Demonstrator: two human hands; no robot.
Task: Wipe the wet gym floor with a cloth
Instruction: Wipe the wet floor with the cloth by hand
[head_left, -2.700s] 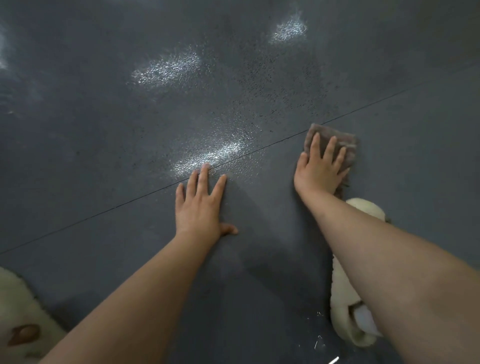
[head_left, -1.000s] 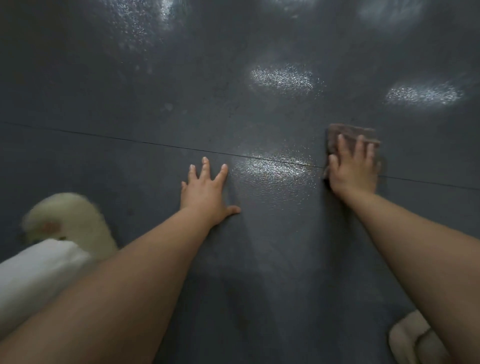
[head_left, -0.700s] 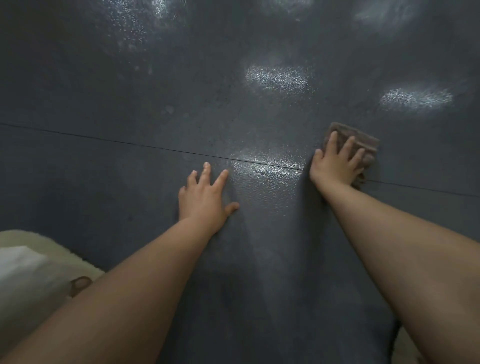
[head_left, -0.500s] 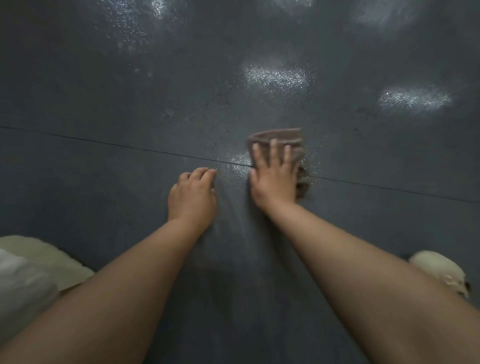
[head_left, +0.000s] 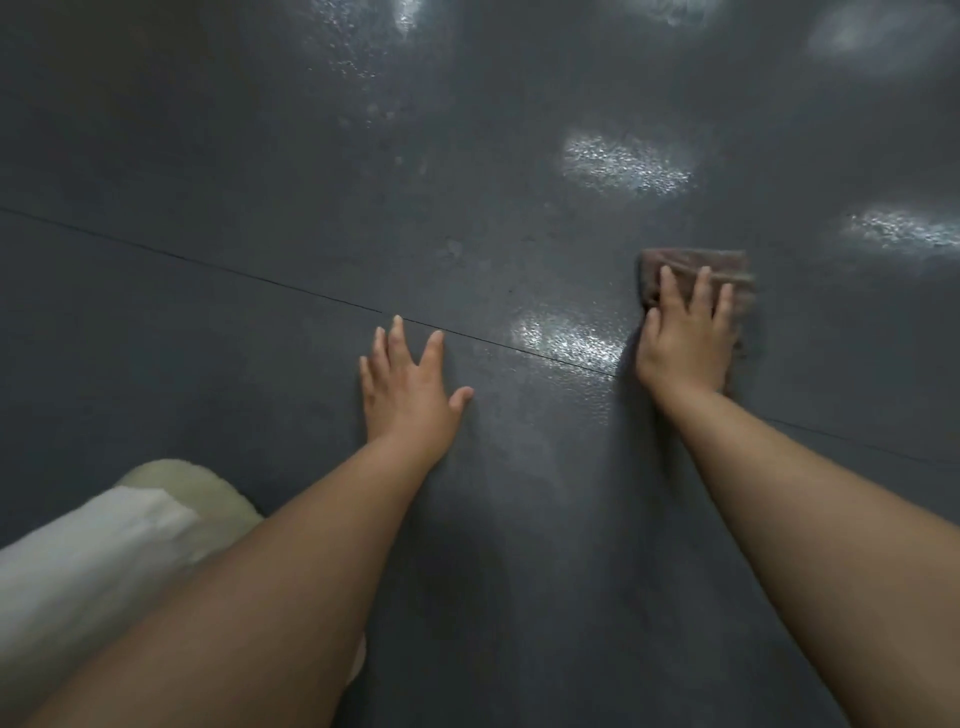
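Note:
A folded brown cloth (head_left: 727, 262) lies flat on the dark grey gym floor (head_left: 260, 156) at the right. My right hand (head_left: 685, 332) presses down on it with straight, spread fingers, and only the cloth's far edge and right side show. My left hand (head_left: 410, 384) rests flat on the bare floor near the middle, fingers spread, holding nothing. Between the two hands a wet patch (head_left: 566, 338) glistens along a thin floor seam (head_left: 208, 262).
More shiny wet patches (head_left: 623, 163) sit farther out, at the upper right and top. A cream fluffy slipper (head_left: 197, 488) and a white trouser leg (head_left: 78, 571) are at the lower left.
My right hand has slid the cloth from beside my left hand back out to the right. My left hand's fingers have uncurled and spread flat on the floor.

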